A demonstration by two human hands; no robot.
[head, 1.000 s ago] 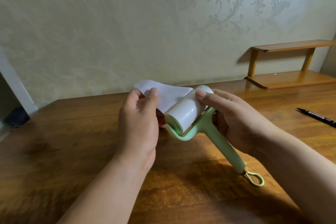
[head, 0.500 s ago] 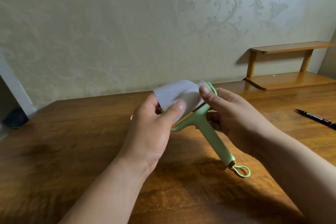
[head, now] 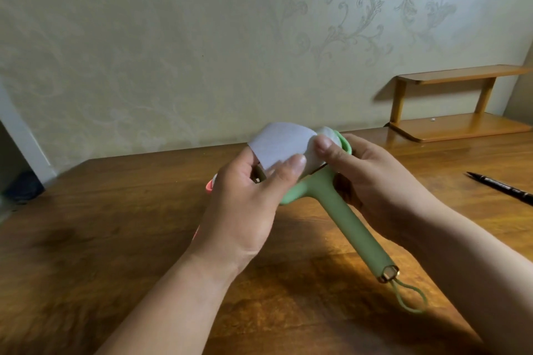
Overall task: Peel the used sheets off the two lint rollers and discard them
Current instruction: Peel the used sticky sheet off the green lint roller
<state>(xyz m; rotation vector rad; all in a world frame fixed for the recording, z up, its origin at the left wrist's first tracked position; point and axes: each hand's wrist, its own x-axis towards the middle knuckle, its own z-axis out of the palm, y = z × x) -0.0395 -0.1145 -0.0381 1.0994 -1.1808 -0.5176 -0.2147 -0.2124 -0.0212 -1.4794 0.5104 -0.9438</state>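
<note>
Pinching sheet (head: 278,143) with left hand (head: 245,204), gripping roller (head: 340,204) with right hand (head: 375,181) (handle slanting toward lower right) above table (head: 115,239).

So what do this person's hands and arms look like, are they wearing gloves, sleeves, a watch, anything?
Nothing is worn that the head view shows. The left hand and right hand are bare: no gloves, no rings on the fingers in view. Both forearms are uncovered as far as the picture's lower edge, with no sleeve, watch or bracelet at either wrist. The nails that show are short and unpainted.
</note>
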